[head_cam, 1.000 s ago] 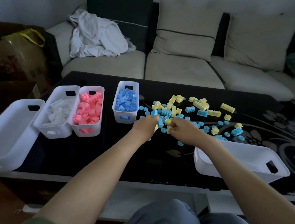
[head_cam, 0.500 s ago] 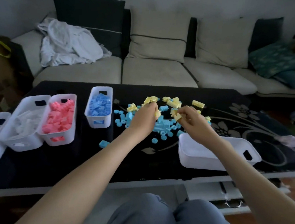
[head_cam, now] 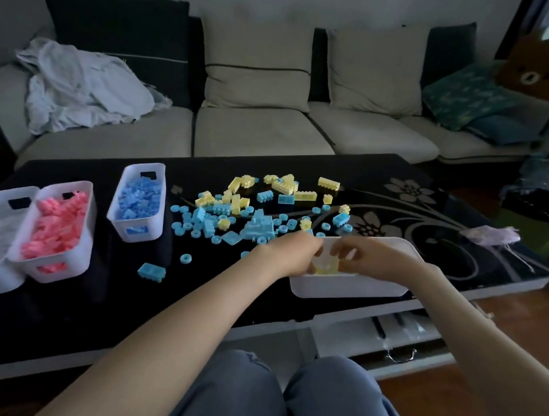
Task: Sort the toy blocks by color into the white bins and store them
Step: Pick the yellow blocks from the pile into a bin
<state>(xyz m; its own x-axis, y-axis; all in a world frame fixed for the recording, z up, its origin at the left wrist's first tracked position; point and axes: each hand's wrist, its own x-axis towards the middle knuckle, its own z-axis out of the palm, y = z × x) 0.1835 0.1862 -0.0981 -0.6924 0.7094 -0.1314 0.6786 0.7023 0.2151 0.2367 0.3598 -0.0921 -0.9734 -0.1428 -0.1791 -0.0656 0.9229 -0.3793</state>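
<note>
Novice: Grips first, where do they sit?

Sorter: Both are over the near white bin [head_cam: 359, 287], at its left end. The left grip [head_cam: 290, 254] has its fingers tucked down past the rim, so I cannot tell whether it pinches anything. The right grip [head_cam: 365, 257] has bent fingers above a few binned yellow blocks [head_cam: 326, 267]. Whether it holds one I cannot tell either.

Novice: And what is left to fetch?

Sorter: The loose yellow blocks [head_cam: 289, 186] lie on the tabletop [head_cam: 466, 250] beyond the bin, away from the person and somewhat to the left. Light blue pieces [head_cam: 259, 226] are mixed among them and also lie between them and the bin.

Novice: So which grip should go?

Sorter: The left one looks nearer, by my judgement, since most of the yellow lies on its side. The bin's long axis runs along the tabletop's near edge, so the reach goes straight out over its far rim. The risk is dragging blue along with yellow. The blue bin [head_cam: 139, 199] and pink bin [head_cam: 58, 234] stand well apart on the left
</note>
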